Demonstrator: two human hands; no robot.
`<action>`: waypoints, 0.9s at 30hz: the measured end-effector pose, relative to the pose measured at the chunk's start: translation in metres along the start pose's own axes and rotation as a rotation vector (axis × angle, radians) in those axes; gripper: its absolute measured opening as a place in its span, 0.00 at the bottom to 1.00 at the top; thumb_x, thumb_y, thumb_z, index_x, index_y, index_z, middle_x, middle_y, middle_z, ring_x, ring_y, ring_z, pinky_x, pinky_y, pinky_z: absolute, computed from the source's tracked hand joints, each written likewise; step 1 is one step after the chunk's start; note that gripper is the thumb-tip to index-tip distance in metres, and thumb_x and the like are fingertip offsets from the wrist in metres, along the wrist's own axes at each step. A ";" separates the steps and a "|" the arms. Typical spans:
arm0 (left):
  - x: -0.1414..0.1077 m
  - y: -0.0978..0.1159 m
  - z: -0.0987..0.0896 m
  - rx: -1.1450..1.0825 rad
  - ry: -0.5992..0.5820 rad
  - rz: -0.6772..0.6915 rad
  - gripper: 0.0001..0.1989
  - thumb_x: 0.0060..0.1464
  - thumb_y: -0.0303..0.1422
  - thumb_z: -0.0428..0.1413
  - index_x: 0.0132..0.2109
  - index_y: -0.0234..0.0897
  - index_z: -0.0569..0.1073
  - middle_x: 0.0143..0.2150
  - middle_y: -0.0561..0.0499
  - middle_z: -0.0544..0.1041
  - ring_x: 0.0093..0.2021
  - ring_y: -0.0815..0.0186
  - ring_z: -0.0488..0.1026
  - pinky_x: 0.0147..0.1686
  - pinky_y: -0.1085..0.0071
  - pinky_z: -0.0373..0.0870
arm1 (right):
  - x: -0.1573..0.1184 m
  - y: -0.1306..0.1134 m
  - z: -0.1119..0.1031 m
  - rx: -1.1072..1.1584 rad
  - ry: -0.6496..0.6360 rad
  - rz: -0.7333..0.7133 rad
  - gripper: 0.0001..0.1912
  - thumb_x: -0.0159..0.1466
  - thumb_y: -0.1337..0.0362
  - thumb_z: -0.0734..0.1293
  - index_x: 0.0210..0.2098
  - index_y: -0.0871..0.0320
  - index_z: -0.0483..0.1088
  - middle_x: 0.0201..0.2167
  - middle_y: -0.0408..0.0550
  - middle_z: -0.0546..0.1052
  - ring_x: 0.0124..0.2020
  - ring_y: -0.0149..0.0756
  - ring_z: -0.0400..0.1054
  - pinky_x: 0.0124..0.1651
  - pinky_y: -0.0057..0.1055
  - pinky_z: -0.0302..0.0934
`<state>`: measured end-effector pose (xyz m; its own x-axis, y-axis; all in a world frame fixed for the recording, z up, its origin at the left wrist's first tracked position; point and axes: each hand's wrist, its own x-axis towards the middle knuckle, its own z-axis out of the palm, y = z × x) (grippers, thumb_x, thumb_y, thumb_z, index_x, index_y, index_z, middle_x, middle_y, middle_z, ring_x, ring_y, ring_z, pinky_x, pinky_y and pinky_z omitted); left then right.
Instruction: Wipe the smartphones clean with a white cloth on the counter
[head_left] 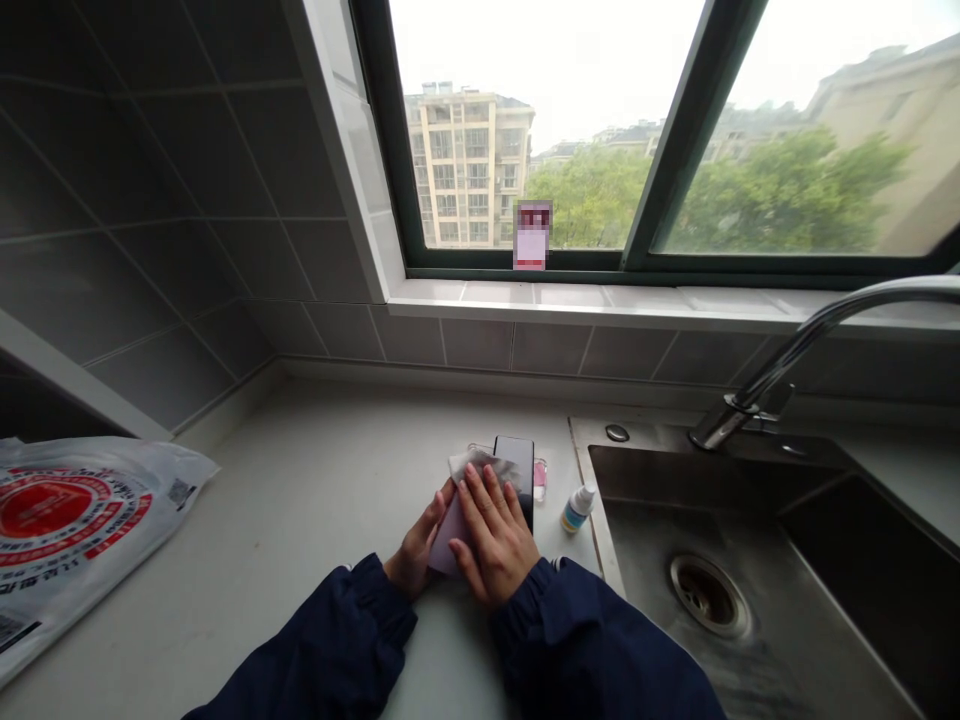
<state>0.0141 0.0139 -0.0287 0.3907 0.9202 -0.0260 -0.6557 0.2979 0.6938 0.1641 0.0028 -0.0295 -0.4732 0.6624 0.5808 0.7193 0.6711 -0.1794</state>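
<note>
You have before you: flat, pale-lilac panel [447,543], far end covered by thin, creased, whitish wipe [484,457]; both partly hidden.

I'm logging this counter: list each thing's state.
Purple slab: held by left hand
White wipe: under right hand
Dark-edged slab: partly hidden
Pink item: mostly hidden
Small bottle: upright, capped
Plastic bag: lying, print showing
Drain: open
Faucet: flow unclear, spout end unseen
Window: can't tell whether shut

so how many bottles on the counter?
1: the small bottle with a white top, standing between the right hand and the sink. The plastic bag at far left could hide others.
</note>
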 end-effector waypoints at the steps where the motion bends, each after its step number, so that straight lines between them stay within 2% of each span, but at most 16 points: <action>1: 0.001 0.001 0.002 -0.040 0.000 -0.009 0.28 0.63 0.45 0.46 0.66 0.40 0.60 0.68 0.47 0.61 0.71 0.57 0.45 0.70 0.61 0.34 | -0.001 -0.001 0.000 0.007 -0.025 -0.034 0.34 0.67 0.61 0.59 0.69 0.67 0.47 0.70 0.57 0.47 0.71 0.54 0.37 0.67 0.52 0.45; 4: 0.003 0.003 0.006 -0.154 0.004 -0.037 0.31 0.63 0.47 0.44 0.69 0.42 0.51 0.65 0.43 0.65 0.68 0.53 0.55 0.69 0.54 0.40 | -0.002 -0.005 0.001 0.031 -0.104 -0.135 0.33 0.67 0.60 0.59 0.68 0.66 0.51 0.70 0.54 0.48 0.71 0.53 0.38 0.68 0.51 0.45; 6: 0.004 0.004 0.007 -0.180 0.007 -0.039 0.32 0.63 0.47 0.43 0.70 0.43 0.48 0.65 0.43 0.66 0.66 0.52 0.58 0.68 0.52 0.42 | -0.002 -0.006 0.001 0.032 -0.132 -0.158 0.33 0.68 0.58 0.59 0.68 0.66 0.51 0.70 0.53 0.48 0.71 0.52 0.38 0.67 0.51 0.46; 8: 0.004 0.004 0.006 -0.149 0.019 -0.036 0.31 0.63 0.47 0.44 0.69 0.41 0.51 0.65 0.43 0.65 0.68 0.53 0.56 0.69 0.54 0.41 | -0.001 -0.004 0.002 0.021 -0.120 -0.129 0.33 0.68 0.59 0.59 0.68 0.67 0.50 0.70 0.54 0.48 0.71 0.53 0.38 0.67 0.52 0.47; 10: 0.003 0.003 0.004 -0.077 0.033 -0.038 0.30 0.63 0.46 0.46 0.68 0.39 0.57 0.66 0.45 0.63 0.70 0.55 0.49 0.70 0.58 0.36 | 0.000 -0.001 0.003 0.009 -0.058 -0.062 0.34 0.68 0.60 0.59 0.69 0.67 0.48 0.70 0.57 0.48 0.70 0.54 0.38 0.66 0.52 0.48; 14: 0.000 -0.001 -0.003 0.062 0.017 -0.007 0.27 0.62 0.46 0.47 0.65 0.42 0.62 0.71 0.52 0.54 0.72 0.60 0.38 0.69 0.63 0.30 | 0.001 0.005 0.006 0.001 0.075 0.075 0.36 0.68 0.61 0.58 0.70 0.66 0.42 0.70 0.59 0.47 0.70 0.55 0.38 0.66 0.55 0.47; 16: 0.000 -0.002 -0.005 0.085 0.003 0.018 0.27 0.62 0.45 0.48 0.65 0.43 0.62 0.71 0.53 0.52 0.72 0.59 0.37 0.69 0.62 0.29 | 0.001 0.005 0.006 0.002 0.092 0.103 0.36 0.68 0.61 0.57 0.70 0.65 0.40 0.70 0.59 0.46 0.70 0.56 0.38 0.66 0.56 0.47; 18: 0.000 -0.001 -0.004 0.066 0.003 0.024 0.27 0.61 0.45 0.49 0.65 0.42 0.63 0.71 0.52 0.54 0.72 0.58 0.39 0.69 0.61 0.30 | 0.000 0.003 0.005 0.006 0.073 0.076 0.36 0.67 0.61 0.58 0.70 0.66 0.41 0.70 0.59 0.46 0.70 0.56 0.38 0.66 0.56 0.47; 23: 0.002 0.001 0.003 -0.128 0.003 -0.016 0.30 0.62 0.48 0.45 0.65 0.39 0.62 0.67 0.46 0.62 0.71 0.54 0.45 0.69 0.58 0.33 | -0.001 -0.003 0.001 0.040 -0.083 -0.130 0.34 0.67 0.60 0.59 0.69 0.65 0.48 0.70 0.54 0.49 0.70 0.53 0.40 0.67 0.51 0.47; 25: 0.002 0.002 0.003 -0.124 0.003 -0.028 0.30 0.62 0.48 0.45 0.65 0.39 0.61 0.68 0.47 0.61 0.71 0.53 0.45 0.69 0.57 0.32 | -0.001 -0.002 0.001 0.035 -0.082 -0.115 0.34 0.67 0.60 0.59 0.69 0.65 0.48 0.70 0.54 0.49 0.70 0.53 0.40 0.67 0.51 0.47; 27: 0.001 0.001 0.001 -0.041 0.000 -0.017 0.29 0.62 0.47 0.47 0.65 0.39 0.63 0.69 0.47 0.59 0.71 0.54 0.43 0.69 0.58 0.32 | 0.000 0.000 0.001 0.015 -0.022 -0.042 0.35 0.67 0.61 0.59 0.69 0.66 0.46 0.70 0.56 0.48 0.70 0.54 0.40 0.67 0.52 0.47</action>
<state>0.0150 0.0151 -0.0273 0.4019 0.9149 -0.0370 -0.6751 0.3234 0.6631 0.1633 0.0036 -0.0304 -0.5141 0.6408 0.5702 0.6911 0.7032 -0.1672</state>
